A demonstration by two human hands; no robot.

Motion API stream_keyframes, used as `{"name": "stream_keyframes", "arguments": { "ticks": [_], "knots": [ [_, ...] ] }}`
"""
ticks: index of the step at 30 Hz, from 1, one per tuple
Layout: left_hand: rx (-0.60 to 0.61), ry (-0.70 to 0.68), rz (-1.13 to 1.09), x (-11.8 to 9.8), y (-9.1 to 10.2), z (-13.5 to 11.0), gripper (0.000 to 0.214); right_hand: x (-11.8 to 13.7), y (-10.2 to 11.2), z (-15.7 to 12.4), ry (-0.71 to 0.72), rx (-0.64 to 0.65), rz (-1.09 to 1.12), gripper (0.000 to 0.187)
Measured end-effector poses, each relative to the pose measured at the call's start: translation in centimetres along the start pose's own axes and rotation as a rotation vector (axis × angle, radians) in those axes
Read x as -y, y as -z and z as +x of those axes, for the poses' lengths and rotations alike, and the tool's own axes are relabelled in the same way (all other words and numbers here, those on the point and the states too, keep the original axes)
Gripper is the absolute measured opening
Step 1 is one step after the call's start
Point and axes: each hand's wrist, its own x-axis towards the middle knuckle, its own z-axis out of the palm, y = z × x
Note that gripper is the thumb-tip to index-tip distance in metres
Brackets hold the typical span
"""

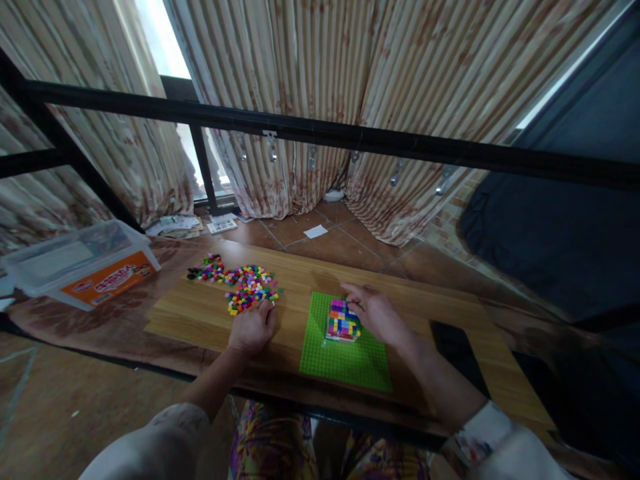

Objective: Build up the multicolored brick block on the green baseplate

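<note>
A small block built of many-coloured toy bricks point(344, 321) stands on a green studded baseplate point(345, 367). My right hand point(379, 315) reaches over its far right corner. The index finger is stretched out and lifted, with another fingertip close to the block's top; whether it touches cannot be told. My left hand point(253, 327) is closed, resting at the near edge of a spread of loose coloured bricks point(250, 280). Its fingertips point into the pile, and anything between them is hidden.
Both the baseplate and the loose bricks lie on a wooden board point(200, 320). A dark phone-like slab point(457, 350) lies right of my right forearm. At the far left sits a clear plastic box point(85, 263) with an orange label. A black metal bar point(310, 127) crosses beyond the board, before striped curtains point(300, 60).
</note>
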Motion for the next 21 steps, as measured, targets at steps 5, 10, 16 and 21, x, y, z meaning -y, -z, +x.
{"name": "stream_keyframes", "arguments": {
  "ticks": [5,10,16,21],
  "knots": [
    [-0.01,-0.004,0.002,0.1,-0.1,0.0,0.025,-0.4,0.2,0.2,-0.045,0.028,0.1,0.043],
    [-0.04,-0.02,-0.013,0.1,-0.2,-0.1,0.025,-1.3,0.1,0.2,-0.073,0.061,0.217,0.035],
    [-0.059,-0.024,-0.004,0.1,-0.4,-0.1,0.026,-1.8,-0.4,-0.1,-0.123,0.069,0.339,0.037],
    [-0.045,-0.021,-0.001,0.0,-0.4,-0.1,0.027,-2.1,-0.8,-0.3,-0.193,0.047,0.496,0.041]
  ]
}}
